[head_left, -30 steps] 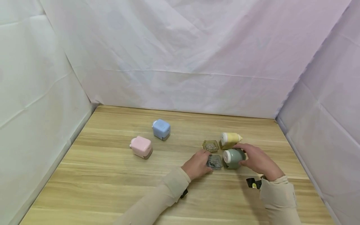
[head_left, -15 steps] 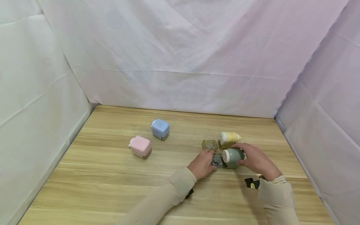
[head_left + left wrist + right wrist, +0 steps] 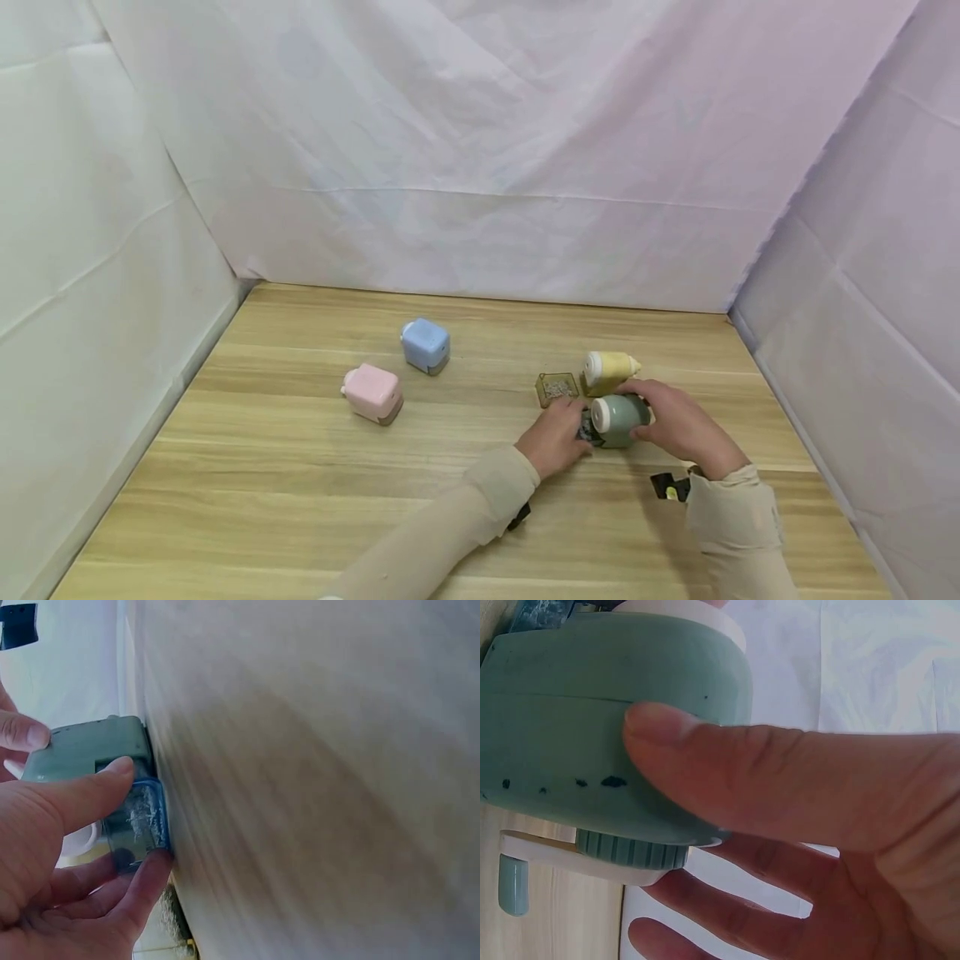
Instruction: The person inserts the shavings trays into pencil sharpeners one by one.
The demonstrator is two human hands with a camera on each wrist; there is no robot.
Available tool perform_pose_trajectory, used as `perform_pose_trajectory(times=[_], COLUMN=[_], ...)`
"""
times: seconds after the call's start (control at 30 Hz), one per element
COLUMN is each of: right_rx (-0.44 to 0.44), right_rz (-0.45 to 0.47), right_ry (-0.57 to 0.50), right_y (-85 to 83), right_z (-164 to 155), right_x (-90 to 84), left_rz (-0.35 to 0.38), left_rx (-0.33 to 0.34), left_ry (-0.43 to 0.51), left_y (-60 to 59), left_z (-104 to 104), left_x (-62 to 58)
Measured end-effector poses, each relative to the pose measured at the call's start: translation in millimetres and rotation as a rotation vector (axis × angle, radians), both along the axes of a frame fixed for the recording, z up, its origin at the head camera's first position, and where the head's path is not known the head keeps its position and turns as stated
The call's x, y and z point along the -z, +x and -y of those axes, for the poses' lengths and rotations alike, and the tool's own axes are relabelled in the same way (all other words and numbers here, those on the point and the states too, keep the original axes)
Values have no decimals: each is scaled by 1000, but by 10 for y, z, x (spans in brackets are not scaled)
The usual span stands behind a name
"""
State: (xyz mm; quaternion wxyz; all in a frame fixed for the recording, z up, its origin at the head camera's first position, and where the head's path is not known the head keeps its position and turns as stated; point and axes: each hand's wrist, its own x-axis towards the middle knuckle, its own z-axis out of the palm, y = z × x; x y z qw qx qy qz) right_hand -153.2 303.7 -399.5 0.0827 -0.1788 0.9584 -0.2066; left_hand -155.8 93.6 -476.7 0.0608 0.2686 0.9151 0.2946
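Note:
A green crank pencil sharpener (image 3: 621, 420) stands on the table, with my right hand (image 3: 686, 425) gripping its body from the right. In the right wrist view my thumb (image 3: 697, 761) lies along its side, near the ribbed crank collar (image 3: 634, 849). My left hand (image 3: 557, 437) pinches the sharpener's clear shavings drawer (image 3: 142, 817) between thumb and fingers. That drawer holds grey shavings and sits partly in the opening of the green body. Behind them is a yellow pencil sharpener (image 3: 612, 372), and to its left a separate clear drawer (image 3: 557, 389) with shavings.
A pink pencil sharpener (image 3: 373, 393) and a blue one (image 3: 426, 344) stand on the left half of the wooden table (image 3: 300, 500). White cloth (image 3: 480, 167) hangs along the back and both sides.
My left hand has moved right, pushing the shavings drawer from beside the green sharpener partly into its body. My right hand keeps its grip on the sharpener.

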Motion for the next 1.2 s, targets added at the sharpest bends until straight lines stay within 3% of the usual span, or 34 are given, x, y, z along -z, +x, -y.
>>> perform_pose_trajectory(times=[0.33, 0.6, 0.9, 0.93, 1.0, 1.13, 1.2], right_rx=[4, 6, -1, 0, 0, 4, 7], right_rz=[-15, -23, -40, -39, -39, -35, -29], right_ry=[19, 23, 15, 13, 12, 15, 18], right_y=[9, 20, 21, 22, 24, 24, 24], right_z=[-2, 15, 21, 20, 17, 9, 10], right_x=[20, 37, 30, 31, 30, 22, 14], left_rz=[21, 41, 113, 107, 110, 128, 135], left_rx=[-46, -45, -59, -57, -45, -26, -24], left_ry=[32, 72, 74, 73, 74, 89, 93], left_y=[17, 9, 7, -21, -43, -75, -64], left_z=[-91, -141, -158, -168, -153, -106, -69], left_x=[45, 101, 26, 89, 108, 55, -47])
